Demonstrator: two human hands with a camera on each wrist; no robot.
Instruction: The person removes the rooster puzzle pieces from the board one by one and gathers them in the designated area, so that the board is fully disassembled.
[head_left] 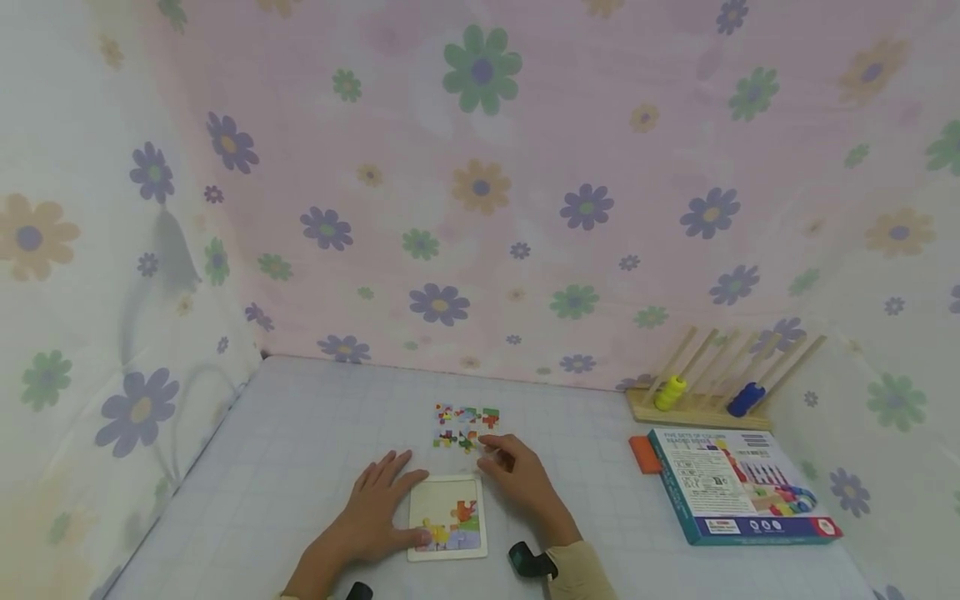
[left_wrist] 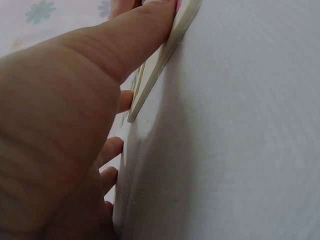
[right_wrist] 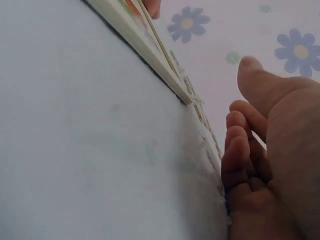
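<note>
A jigsaw puzzle tray point(head_left: 447, 556) with a pale wooden frame lies on the table, several coloured pieces point(head_left: 465, 533) fitted in its lower and right part. My left hand point(head_left: 375, 512) is spread at its left side, the thumb resting on the lower left pieces and the index finger at the upper left corner. Beyond the tray, loose jigsaw pieces point(head_left: 447, 437) lie in two rows. My right hand point(head_left: 525, 479) is beside the nearer row's right end, fingers bent. In the right wrist view, its thumb point(right_wrist: 255, 77) stands apart from the fingers, nothing visible between them.
At the right rear stands a wooden peg rack point(head_left: 701, 414) with yellow beads point(head_left: 670, 393) and blue beads point(head_left: 746, 399). In front of it lies a boxed bead set point(head_left: 742, 492), with an orange block point(head_left: 645, 455) at its left edge. Flower-printed cloth point(head_left: 480, 250) surrounds the table.
</note>
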